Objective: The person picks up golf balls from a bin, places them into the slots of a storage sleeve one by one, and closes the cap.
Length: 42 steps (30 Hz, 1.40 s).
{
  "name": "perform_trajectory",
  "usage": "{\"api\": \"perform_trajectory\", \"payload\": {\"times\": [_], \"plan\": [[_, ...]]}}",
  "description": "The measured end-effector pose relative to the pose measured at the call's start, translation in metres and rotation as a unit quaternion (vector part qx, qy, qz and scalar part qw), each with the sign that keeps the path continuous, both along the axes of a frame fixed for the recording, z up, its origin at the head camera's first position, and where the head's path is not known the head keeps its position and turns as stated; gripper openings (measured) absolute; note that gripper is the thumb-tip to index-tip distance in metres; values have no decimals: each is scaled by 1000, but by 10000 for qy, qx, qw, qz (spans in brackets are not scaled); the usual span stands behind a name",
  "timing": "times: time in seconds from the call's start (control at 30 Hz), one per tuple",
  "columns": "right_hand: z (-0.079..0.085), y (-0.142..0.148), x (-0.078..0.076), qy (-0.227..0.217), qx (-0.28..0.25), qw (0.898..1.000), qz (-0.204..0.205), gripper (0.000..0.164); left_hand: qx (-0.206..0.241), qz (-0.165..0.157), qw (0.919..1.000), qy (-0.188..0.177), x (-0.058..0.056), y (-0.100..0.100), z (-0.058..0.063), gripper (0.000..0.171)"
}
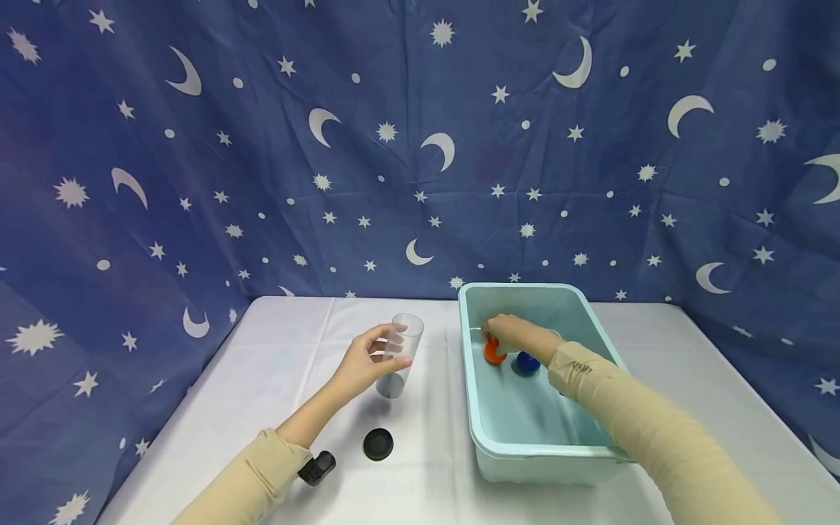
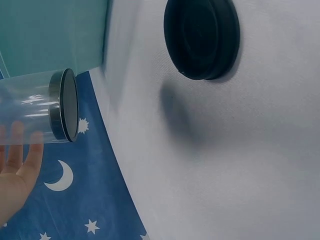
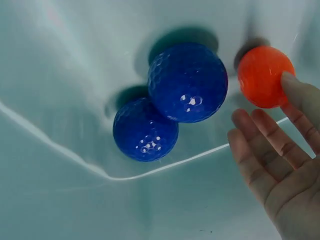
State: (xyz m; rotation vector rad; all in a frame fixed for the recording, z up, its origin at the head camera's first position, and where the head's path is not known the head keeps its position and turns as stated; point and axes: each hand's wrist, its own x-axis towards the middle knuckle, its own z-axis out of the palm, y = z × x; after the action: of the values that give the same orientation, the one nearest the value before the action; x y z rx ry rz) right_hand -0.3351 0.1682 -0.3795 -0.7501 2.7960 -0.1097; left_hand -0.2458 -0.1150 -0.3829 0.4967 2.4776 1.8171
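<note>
My left hand grips a clear plastic cylinder around its side, tilted above the table. A dark cap covers its lower end in the left wrist view. Below it, a round black lid lies on the table. Inside the pale teal bin, my right hand pinches an orange golf ball between thumb and index finger, the other fingers extended. Beside it, two blue golf balls touch or overlap on the bin floor; the head view shows blue partly behind the right arm.
A white cloth covers the table. The bin's raised rim surrounds the right hand on the table's right half. A blue curtain with moons and stars hangs behind. A small black device sits at the left wrist.
</note>
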Motion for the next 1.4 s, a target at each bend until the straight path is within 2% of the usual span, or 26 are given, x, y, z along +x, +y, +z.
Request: {"api": "perform_trajectory", "payload": {"times": [0.47, 0.73, 0.93, 1.0, 1.17, 1.23, 1.4], "plan": [[-6, -6, -1, -269, 313, 9988, 269, 27, 50, 58, 10000, 0, 0, 2, -4, 50], [-3, -3, 1, -144, 399, 9987, 288, 25, 46, -44, 9999, 95, 0, 2, -5, 49], [2, -1, 2, -42, 105, 9996, 276, 26, 43, -36, 9999, 102, 1, 2, -5, 50], [0, 3, -3, 5, -77, 9990, 429, 26, 55, -17, 9999, 88, 0, 2, -6, 50], [8, 10, -6, 10, -217, 9988, 443, 25, 86, 89, 9999, 69, -3, 3, -7, 50], [18, 8, -1, 65, -246, 9991, 354, 23, 81, 141, 9998, 72, -4, 3, -7, 50], [33, 11, 7, 357, -509, 9970, 460, 23, 131, 189, 9997, 47, -5, 4, -10, 50]]}}
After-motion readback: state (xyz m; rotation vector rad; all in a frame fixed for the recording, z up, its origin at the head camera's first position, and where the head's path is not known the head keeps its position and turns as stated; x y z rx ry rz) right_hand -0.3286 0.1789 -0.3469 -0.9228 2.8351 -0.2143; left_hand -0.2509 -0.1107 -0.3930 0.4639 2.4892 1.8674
